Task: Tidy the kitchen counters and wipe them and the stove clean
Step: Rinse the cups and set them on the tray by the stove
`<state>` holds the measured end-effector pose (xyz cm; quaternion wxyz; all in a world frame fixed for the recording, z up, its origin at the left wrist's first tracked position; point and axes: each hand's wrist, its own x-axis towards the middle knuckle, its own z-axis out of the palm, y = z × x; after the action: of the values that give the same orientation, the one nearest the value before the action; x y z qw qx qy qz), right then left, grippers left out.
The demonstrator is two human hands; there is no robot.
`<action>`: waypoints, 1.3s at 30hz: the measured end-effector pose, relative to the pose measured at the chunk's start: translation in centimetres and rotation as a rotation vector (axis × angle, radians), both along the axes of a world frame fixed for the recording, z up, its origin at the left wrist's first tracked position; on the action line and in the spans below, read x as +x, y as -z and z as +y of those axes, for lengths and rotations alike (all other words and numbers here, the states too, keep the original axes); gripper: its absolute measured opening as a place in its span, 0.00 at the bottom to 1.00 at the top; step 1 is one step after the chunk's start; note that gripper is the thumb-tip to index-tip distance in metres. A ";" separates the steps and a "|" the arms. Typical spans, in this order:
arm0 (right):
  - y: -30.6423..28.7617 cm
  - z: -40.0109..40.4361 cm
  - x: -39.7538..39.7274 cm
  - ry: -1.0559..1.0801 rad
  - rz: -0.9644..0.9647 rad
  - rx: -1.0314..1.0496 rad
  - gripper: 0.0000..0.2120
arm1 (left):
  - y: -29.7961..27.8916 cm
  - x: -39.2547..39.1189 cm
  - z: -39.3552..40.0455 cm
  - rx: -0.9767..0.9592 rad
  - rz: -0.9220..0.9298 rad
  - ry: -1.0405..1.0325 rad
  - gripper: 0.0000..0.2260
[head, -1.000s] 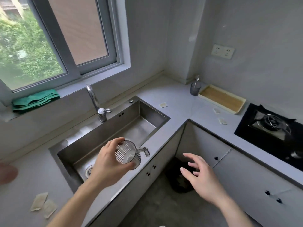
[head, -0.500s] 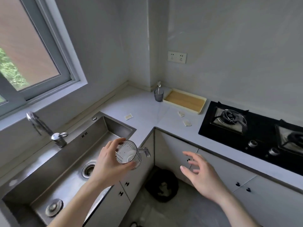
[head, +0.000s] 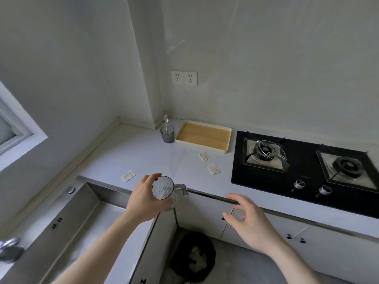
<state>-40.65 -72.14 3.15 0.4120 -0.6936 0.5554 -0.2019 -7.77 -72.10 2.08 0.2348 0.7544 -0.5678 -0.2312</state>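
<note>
A person's left hand (head: 143,199) grips a clear ribbed glass mug (head: 167,192), tilted mouth toward the camera, handle pointing right, just past the sink's (head: 82,214) right end. The right hand (head: 249,222), fingers spread, holds nothing.

You are standing in a home kitchen. An L-shaped grey surface (head: 147,152) wraps the corner, with a stainless steel sink (head: 67,220) set into it on your left and a black two-burner gas stove (head: 303,171) built in on your right. White cabinet doors (head: 205,214) with small dark knobs run beneath. A double wall socket (head: 184,78) sits above a shallow tray (head: 203,137), and a black-lined bin (head: 193,258) stands on the floor in the corner below.
</note>
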 end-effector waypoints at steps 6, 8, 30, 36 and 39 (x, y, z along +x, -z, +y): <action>0.5 -5.3 2.7 0.088 0.042 0.039 0.22 | 4.7 1.7 -11.8 0.153 0.022 0.074 0.41; 0.6 -6.3 3.4 0.115 0.049 0.049 0.23 | 6.1 1.6 -15.4 0.226 -0.008 0.108 0.40; 0.6 -7.5 -0.7 0.460 0.130 0.056 0.24 | 11.4 -3.7 -31.1 0.326 -0.254 0.234 0.43; 0.3 -6.0 -4.2 0.522 0.097 0.048 0.23 | 7.5 -7.0 -27.8 0.190 -0.352 0.359 0.45; 0.5 -4.7 -6.7 0.573 0.059 0.046 0.23 | 4.6 -11.2 -25.0 0.070 -0.189 0.527 0.40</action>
<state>-47.38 -76.84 2.64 0.3374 -0.5045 0.7448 -0.2773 -19.01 -97.05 -2.48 0.0864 0.6065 -0.7553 -0.2326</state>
